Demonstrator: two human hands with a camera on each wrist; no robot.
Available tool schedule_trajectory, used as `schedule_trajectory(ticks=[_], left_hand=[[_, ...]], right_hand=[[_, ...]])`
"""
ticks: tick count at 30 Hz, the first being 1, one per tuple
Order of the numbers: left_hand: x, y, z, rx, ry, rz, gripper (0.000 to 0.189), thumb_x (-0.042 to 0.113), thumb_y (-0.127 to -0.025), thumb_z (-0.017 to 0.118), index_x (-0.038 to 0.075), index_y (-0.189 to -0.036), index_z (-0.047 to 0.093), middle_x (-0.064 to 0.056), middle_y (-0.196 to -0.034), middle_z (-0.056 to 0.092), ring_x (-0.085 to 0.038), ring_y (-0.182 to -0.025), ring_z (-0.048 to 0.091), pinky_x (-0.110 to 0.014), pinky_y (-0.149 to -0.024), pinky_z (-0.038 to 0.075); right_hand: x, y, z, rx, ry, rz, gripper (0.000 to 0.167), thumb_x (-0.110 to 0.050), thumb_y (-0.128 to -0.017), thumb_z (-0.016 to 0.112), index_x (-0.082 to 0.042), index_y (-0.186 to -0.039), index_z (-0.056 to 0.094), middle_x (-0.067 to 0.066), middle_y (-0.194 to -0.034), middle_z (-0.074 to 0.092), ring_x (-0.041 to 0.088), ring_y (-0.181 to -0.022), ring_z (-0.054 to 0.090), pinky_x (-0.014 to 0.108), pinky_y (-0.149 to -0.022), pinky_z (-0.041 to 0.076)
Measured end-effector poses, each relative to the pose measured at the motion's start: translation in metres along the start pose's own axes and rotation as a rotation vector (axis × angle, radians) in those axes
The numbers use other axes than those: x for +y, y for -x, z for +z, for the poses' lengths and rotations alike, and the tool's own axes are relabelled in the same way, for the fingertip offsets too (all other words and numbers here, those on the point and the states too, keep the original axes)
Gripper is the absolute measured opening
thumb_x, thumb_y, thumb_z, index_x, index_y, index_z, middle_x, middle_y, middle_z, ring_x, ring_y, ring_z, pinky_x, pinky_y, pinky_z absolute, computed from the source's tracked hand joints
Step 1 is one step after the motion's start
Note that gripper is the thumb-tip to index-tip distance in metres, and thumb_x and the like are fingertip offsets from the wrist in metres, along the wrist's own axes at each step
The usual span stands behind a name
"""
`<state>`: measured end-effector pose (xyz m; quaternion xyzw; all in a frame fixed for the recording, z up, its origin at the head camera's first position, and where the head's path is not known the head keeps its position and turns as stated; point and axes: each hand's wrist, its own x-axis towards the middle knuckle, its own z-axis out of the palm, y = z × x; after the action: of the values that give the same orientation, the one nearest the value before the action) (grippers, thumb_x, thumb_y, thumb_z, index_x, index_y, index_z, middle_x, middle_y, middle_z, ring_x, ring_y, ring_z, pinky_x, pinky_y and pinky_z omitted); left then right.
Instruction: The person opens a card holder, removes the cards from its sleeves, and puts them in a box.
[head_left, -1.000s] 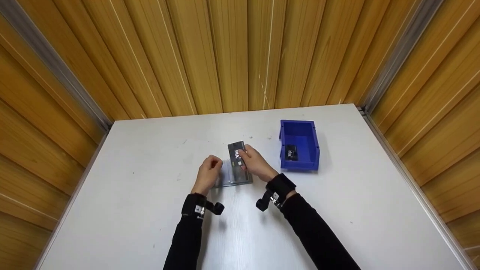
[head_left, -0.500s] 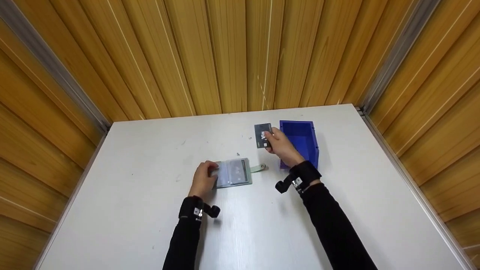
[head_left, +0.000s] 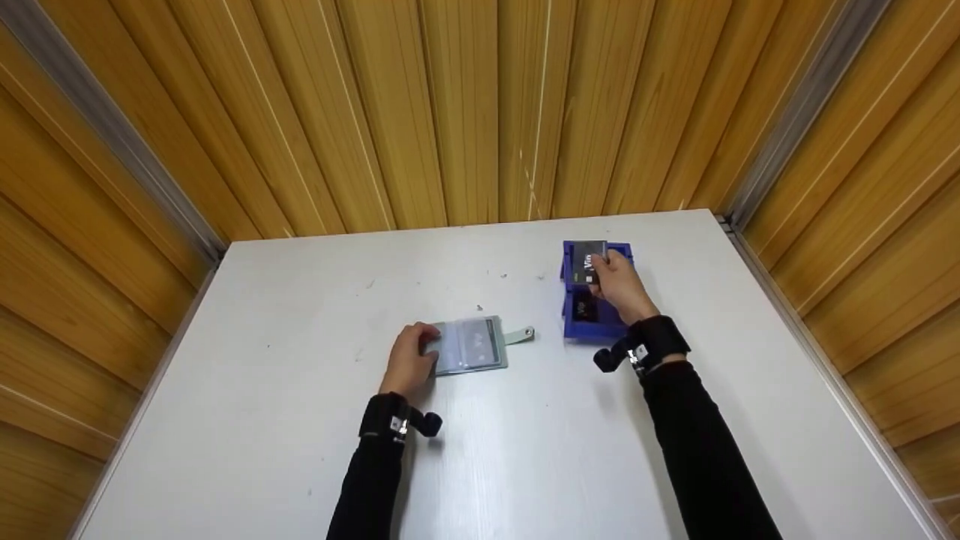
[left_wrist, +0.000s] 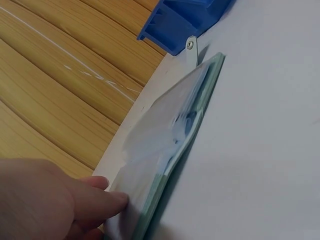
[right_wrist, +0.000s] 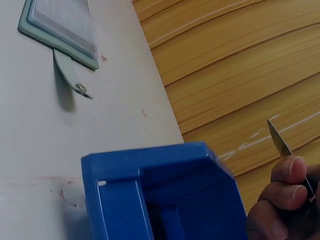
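Observation:
A mint-green card holder (head_left: 471,343) with clear plastic sleeves lies spread on the white table, its snap strap (head_left: 520,335) pointing right. My left hand (head_left: 409,360) holds its left edge; in the left wrist view the fingers (left_wrist: 107,202) lie against the sleeves. Over the far end of the blue bin (head_left: 596,332), my right hand (head_left: 622,285) pinches a black card (head_left: 587,262) lettered "Vip". Seen edge-on in the right wrist view, the card (right_wrist: 278,136) sticks out past the fingertips. Another black card (head_left: 583,307) is inside the bin.
The white table (head_left: 262,420) backs onto a wood-patterned wall (head_left: 465,112), with similar panels at both sides. The bin stands right of the card holder, its rim (right_wrist: 145,155) close below my right hand.
My right hand has carried the black card from over the card holder rightward to above the blue bin. My left hand has settled on the holder's left edge, and the strap has come into view.

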<state>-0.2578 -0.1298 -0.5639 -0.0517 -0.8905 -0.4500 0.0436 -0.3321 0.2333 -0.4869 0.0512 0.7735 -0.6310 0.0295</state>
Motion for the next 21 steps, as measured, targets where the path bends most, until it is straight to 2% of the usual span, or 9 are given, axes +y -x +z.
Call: schedule_trajectory(ticks=[5,12,17,21], left_hand=[[0.0,0.0,0.0,-0.006,0.001,-0.011,0.029,-0.012,-0.087,0.068,-0.002,-0.114,0.065,-0.018,-0.111,0.063,-0.033,-0.108,0.059,-0.048,-0.102,0.046],[0.001,0.0,-0.001,-0.013,-0.001,-0.036,0.028,-0.011,-0.089,0.067,0.0,-0.115,0.065,-0.016,-0.111,0.062,-0.031,-0.108,0.057,-0.047,-0.102,0.046],[-0.001,0.001,0.0,-0.015,0.007,-0.023,0.029,-0.012,-0.088,0.065,-0.001,-0.115,0.065,-0.017,-0.112,0.062,-0.032,-0.109,0.058,-0.048,-0.103,0.046],[-0.002,0.001,0.001,0.001,-0.009,0.015,0.029,-0.014,-0.086,0.065,-0.002,-0.113,0.065,-0.019,-0.111,0.063,-0.034,-0.108,0.059,-0.049,-0.102,0.046]], right_hand=[[0.009,-0.001,-0.009,0.048,0.16,-0.001,0.019,-0.022,-0.113,0.037,-0.007,-0.104,0.044,0.0,-0.082,0.05,0.003,-0.057,0.052,0.019,-0.056,0.044],[0.019,0.0,-0.006,0.058,0.411,-0.029,0.027,-0.022,-0.113,0.036,0.002,-0.114,0.046,0.006,-0.083,0.054,0.009,-0.06,0.055,0.026,-0.062,0.043],[0.025,0.002,0.002,0.038,0.541,-0.038,0.03,-0.019,-0.112,0.039,0.007,-0.118,0.05,0.006,-0.077,0.058,0.017,-0.066,0.059,0.033,-0.07,0.045],[0.033,-0.001,0.007,0.027,0.622,-0.065,0.03,-0.017,-0.111,0.042,0.009,-0.112,0.057,0.007,-0.07,0.063,0.028,-0.07,0.066,0.037,-0.073,0.049]])
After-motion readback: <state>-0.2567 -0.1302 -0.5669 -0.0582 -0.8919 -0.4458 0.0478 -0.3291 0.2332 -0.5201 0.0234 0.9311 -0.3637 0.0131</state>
